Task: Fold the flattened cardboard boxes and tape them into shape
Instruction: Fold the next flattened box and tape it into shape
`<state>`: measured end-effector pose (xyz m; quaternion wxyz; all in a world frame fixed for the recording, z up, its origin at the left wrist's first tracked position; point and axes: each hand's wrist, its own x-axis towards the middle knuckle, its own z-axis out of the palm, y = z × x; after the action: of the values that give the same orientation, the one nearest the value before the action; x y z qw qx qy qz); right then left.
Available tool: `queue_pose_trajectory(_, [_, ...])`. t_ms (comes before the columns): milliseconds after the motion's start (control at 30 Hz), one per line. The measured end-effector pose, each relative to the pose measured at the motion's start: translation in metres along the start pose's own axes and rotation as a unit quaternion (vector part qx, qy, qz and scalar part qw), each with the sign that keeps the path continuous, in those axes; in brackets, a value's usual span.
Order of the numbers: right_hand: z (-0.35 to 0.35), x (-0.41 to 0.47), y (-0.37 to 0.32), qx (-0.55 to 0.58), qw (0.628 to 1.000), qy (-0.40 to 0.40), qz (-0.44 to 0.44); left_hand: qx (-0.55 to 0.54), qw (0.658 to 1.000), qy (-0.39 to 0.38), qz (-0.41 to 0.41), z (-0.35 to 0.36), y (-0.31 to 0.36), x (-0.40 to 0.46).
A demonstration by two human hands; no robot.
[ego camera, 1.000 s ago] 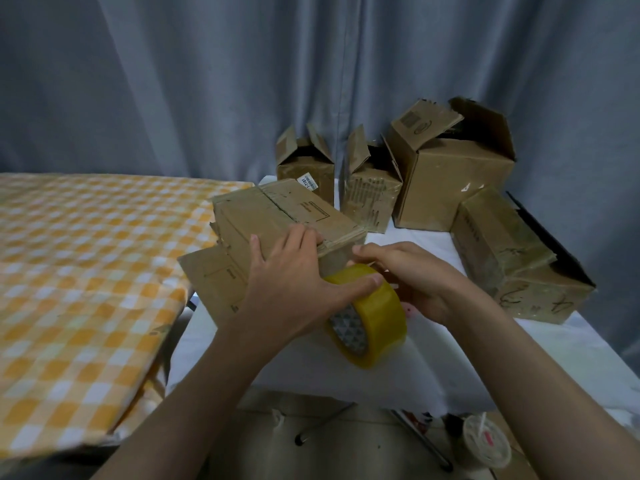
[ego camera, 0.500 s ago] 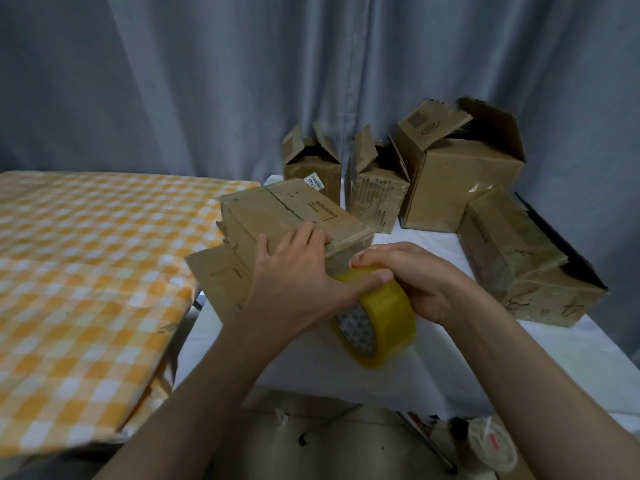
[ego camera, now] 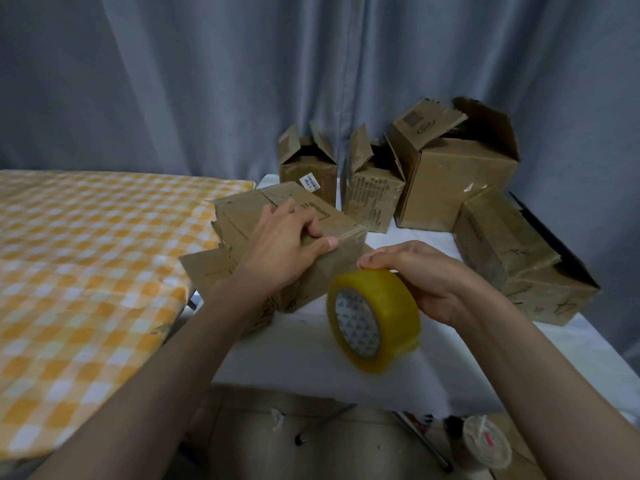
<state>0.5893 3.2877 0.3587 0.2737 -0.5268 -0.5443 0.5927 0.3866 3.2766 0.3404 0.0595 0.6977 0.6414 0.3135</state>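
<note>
While our left hand (ego camera: pixel 280 251) grips the near top edge of the closed cardboard box (ego camera: pixel 263 220), fingers curled over the top and thumb along its front face, our right hand (ego camera: pixel 429 282) holds the yellow tape roll (ego camera: pixel 374 318) just beside the box's right corner, fingers wrapped over the roll. We see the box sitting at the left end of the white table (ego camera: pixel 311 355), on a flattened cardboard sheet (ego camera: pixel 204 271). Four more boxes stand behind and to the right: two small open ones (ego camera: pixel 311 171) (ego camera: pixel 374 192), a larger open box (ego camera: pixel 453 174), and one lying on its side (ego camera: pixel 519 258).
</note>
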Motion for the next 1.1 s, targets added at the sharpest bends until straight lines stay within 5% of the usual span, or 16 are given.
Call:
queue_pose_trajectory(367, [-0.013, -0.021, 0.028, 0.037, 0.994, 0.047, -0.095, 0.051, 0.997, 0.035, 0.052, 0.008, 0.007, -0.016])
queue_pose_trajectory(533, [-0.008, -0.021, 0.029, 0.045, 0.988, 0.066, -0.133, 0.215, 0.974, 0.000, 0.076, 0.019, 0.003, -0.019])
queue_pose_trajectory(700, [-0.007, -0.025, 0.030, 0.041, 0.984, 0.080, -0.152, 0.258, 0.963, -0.015, 0.081, 0.021, 0.004, -0.017])
queue_pose_trajectory(833, [-0.005, -0.028, 0.031, 0.024, 0.980, 0.091, -0.178, 0.195, 0.978, -0.040, 0.070, 0.011, 0.010, -0.017])
queue_pose_trajectory(1000, [-0.001, -0.028, 0.032, 0.009, 0.969, 0.099, -0.228, 0.003, 0.991, 0.024, 0.132, -0.002, 0.042, -0.022])
queue_pose_trajectory(1100, [0.001, -0.028, 0.032, 0.002, 0.963, 0.120, -0.241, -0.080, 0.994, -0.013, 0.067, 0.001, 0.055, -0.027])
